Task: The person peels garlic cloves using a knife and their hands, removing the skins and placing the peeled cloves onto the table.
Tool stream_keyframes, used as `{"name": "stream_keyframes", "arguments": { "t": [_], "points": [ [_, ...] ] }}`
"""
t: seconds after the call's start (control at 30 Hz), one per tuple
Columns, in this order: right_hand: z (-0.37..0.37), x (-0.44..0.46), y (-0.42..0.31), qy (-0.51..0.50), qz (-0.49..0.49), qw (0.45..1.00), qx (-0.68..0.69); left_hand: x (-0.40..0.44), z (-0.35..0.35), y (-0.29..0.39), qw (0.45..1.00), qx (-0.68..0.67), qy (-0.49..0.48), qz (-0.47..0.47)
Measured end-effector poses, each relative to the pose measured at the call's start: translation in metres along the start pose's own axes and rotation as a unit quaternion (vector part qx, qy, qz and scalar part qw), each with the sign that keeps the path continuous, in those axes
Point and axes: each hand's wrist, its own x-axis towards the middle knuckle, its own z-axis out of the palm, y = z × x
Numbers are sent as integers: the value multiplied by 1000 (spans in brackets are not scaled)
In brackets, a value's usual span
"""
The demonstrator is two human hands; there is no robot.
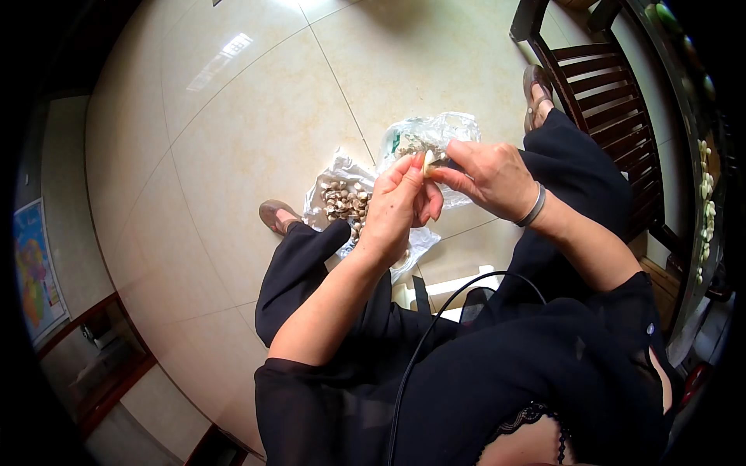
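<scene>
My left hand is closed, with thumb and fingertips pinching a small, pale, clove-shaped piece. Just to its right, my right hand has its thumb and forefinger close against the same piece. Something small and dark shows between those fingers, too small to name. Below the hands, on the floor, a crumpled white plastic bag lies spread with a heap of small brown-and-white rounded pieces. A clear plastic bag with a green print holds greyish scraps, partly hidden behind the hands.
A dark slatted wooden chair stands at the upper right. Pale pieces lie in a row along the table edge at the far right. A black cable runs across my lap. Light tiles cover the floor.
</scene>
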Motion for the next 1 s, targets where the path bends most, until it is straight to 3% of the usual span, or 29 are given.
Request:
{"name": "stream_keyframes", "arguments": {
  "t": [0.27,0.4,0.53,0.67,0.77,0.83,1.0],
  "points": [
    [-8,1,-1,-2,-28,999,32,1,-1,0,1000,1,-4,5],
    [-9,3,-3,17,42,989,141,0,0,1,1000,-11,-5,0],
    [-6,4,-1,12,28,971,239,0,0,2,999,52,6,-14],
    [-8,2,3,-18,31,971,236,1,-2,0,987,158,2,6],
    [-8,2,3,-25,53,940,336,0,-2,4,982,186,0,-2],
    [-12,3,3,-64,61,931,355,-1,-2,7,986,166,-4,-19],
    [-7,1,4,-24,77,915,396,-1,-3,10,990,124,-20,-61]
  ]
}}
